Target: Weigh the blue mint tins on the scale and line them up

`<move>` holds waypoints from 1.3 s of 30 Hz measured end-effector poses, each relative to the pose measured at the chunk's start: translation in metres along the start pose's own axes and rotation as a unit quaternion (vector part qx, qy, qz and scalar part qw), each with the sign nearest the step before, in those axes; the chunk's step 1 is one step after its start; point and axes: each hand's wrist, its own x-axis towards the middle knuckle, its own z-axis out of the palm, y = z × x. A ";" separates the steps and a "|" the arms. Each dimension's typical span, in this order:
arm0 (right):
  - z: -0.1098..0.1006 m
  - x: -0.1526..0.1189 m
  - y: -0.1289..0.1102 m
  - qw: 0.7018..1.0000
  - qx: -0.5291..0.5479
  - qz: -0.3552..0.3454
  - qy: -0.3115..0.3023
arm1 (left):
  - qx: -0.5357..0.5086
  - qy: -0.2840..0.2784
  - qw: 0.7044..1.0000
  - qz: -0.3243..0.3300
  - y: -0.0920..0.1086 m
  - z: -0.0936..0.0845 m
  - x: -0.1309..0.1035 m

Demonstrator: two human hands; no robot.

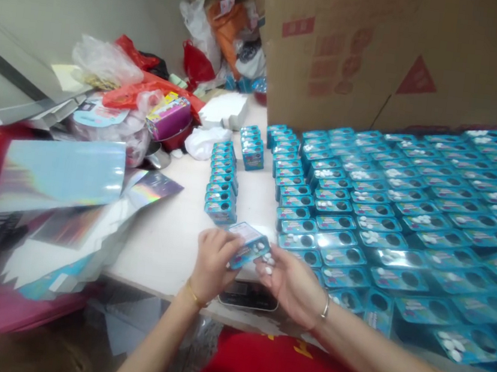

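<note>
A small blue box [250,248] with a round hole is tilted in the grip of my left hand [214,263], above the table's front edge. White pieces show at the hole's side. Close beside it my right hand [293,288] has its fingers curled around several small white pieces [269,262], too blurred to name further. Under both hands lies a dark flat device [247,297], like a scale, partly covered. A row of similar blue boxes [222,186] stands just beyond my left hand. To the right of my right hand, many more blue boxes [371,237] stand in rows, some topped with white pieces.
A large cardboard carton [359,55] rises behind the boxes. On the left lie shiny printed sheets [62,172], plastic bags [105,60] and a purple box [169,119]. A white stack [225,109] sits at the back of the white table [155,241].
</note>
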 end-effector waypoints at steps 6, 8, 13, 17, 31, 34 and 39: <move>-0.015 -0.008 -0.002 0.997 -0.072 0.013 -0.013 | -0.154 0.015 0.976 -0.154 -0.013 -0.004 -0.011; -0.022 -0.012 -0.002 0.994 -0.103 0.015 -0.015 | -0.169 0.025 0.966 -0.195 -0.028 -0.011 -0.015; -0.029 -0.023 -0.004 0.981 -0.182 0.047 -0.046 | -0.109 0.024 0.969 -0.220 -0.081 -0.019 -0.026; -0.031 -0.027 0.000 0.973 -0.205 0.073 -0.075 | -0.099 -0.024 0.982 -0.157 -0.112 -0.002 -0.031; -0.038 -0.031 -0.001 0.973 -0.220 0.052 -0.055 | -0.132 0.097 0.964 -0.212 -0.116 0.029 -0.059; -0.036 -0.028 -0.007 0.964 -0.256 0.034 -0.058 | -0.168 0.125 0.933 -0.294 -0.109 0.031 -0.069; -0.018 -0.018 -0.017 0.941 -0.329 -0.011 -0.073 | -0.200 0.089 0.931 -0.291 -0.117 0.040 -0.062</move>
